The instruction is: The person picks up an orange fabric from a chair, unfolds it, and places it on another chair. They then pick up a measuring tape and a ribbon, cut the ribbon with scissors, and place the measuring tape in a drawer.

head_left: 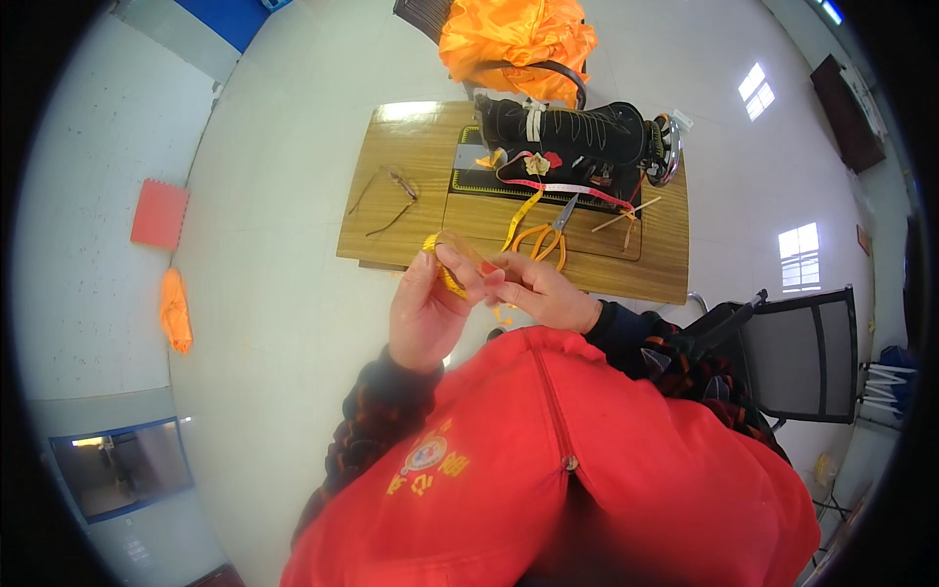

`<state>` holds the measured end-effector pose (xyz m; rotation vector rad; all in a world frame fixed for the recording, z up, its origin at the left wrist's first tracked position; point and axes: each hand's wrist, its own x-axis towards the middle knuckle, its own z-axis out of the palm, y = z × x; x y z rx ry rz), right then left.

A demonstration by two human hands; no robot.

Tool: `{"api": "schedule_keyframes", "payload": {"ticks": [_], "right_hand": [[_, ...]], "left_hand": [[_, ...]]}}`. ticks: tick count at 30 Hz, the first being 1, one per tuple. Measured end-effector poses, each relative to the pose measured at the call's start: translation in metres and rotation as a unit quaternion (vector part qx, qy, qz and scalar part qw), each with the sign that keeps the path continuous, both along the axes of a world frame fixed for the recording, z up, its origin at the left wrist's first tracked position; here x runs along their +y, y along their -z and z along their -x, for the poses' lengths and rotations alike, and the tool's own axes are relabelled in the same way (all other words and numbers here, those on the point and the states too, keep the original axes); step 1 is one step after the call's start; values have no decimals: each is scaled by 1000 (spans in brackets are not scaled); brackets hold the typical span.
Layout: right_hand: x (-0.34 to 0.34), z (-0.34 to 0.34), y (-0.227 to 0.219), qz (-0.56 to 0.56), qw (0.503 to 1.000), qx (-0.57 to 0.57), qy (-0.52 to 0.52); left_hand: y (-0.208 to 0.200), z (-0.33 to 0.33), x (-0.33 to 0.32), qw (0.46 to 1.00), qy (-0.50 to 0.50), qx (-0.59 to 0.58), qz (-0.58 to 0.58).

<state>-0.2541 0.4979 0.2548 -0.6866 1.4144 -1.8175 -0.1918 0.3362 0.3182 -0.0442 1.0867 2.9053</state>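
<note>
My left hand (430, 308) is raised in front of the table's near edge, its fingers closed around a small yellow ribbed piece (452, 282). Close beside it my right hand (546, 295) pinches a small red piece (495, 278) between thumb and finger. The fingers hide much of both pieces, and I cannot tell whether they are joined. Just beyond my hands lie scissors (558, 227) with orange handles. A measuring tape (567, 189), yellow at one end and pink and white at the other, curls across the black bed of a sewing machine (577, 134).
Eyeglasses (396, 201) rest on the left of the wooden table (411, 147); thin wooden sticks (628, 217) lie on its right. Small red and cream scraps (538, 163) sit on the machine bed. Orange cloth (518, 39) covers a chair behind. Another chair (797, 357) stands right.
</note>
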Motion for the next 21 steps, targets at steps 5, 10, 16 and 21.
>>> {"api": "schedule_keyframes", "payload": {"ticks": [5, 10, 16, 21], "right_hand": [[-4, 7, -11, 23, 998, 40, 53], [-9, 7, -20, 44, 989, 102, 100], [-6, 11, -23, 22, 942, 263, 209], [-6, 19, -12, 7, 956, 110, 270]], "left_hand": [[-5, -3, 2, 999, 39, -11, -15], [-4, -3, 10, 996, 90, 1, -17], [1, -4, 11, 994, 96, -33, -32], [3, -4, -2, 996, 85, -9, 4]]}}
